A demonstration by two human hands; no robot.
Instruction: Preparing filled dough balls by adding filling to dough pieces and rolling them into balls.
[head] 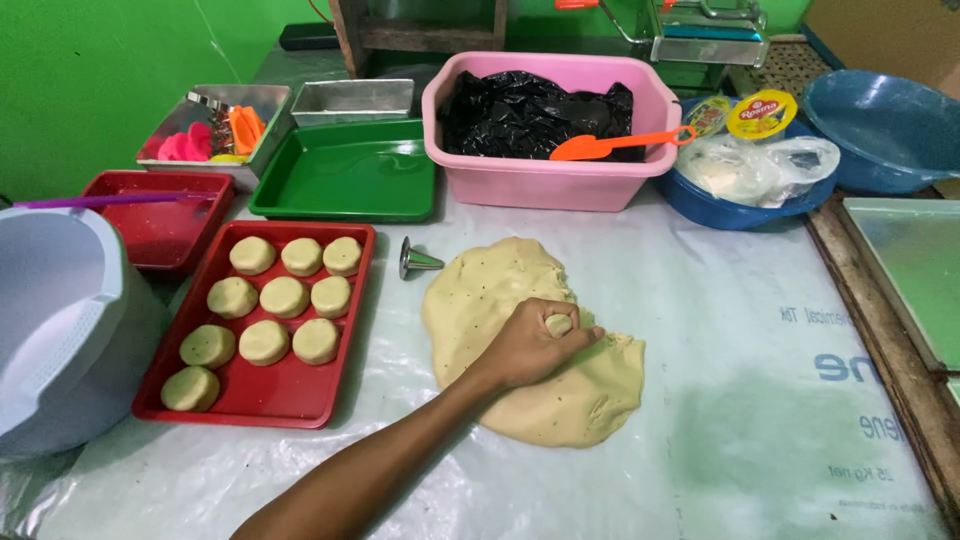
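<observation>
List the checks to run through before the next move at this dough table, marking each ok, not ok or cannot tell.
1. The left hand is closed on a small round piece over the dough sheet: ok.
2. The red tray has free room: ok, its near right part is bare.
3. The ten dough rounds lie flat, none stacked: ok.
4. The dough sheet lies fully on the plastic cover: ok.
5. The metal cone lies apart from the hand: ok.
6. The right hand is ready: cannot tell, as it is out of view.
</observation>
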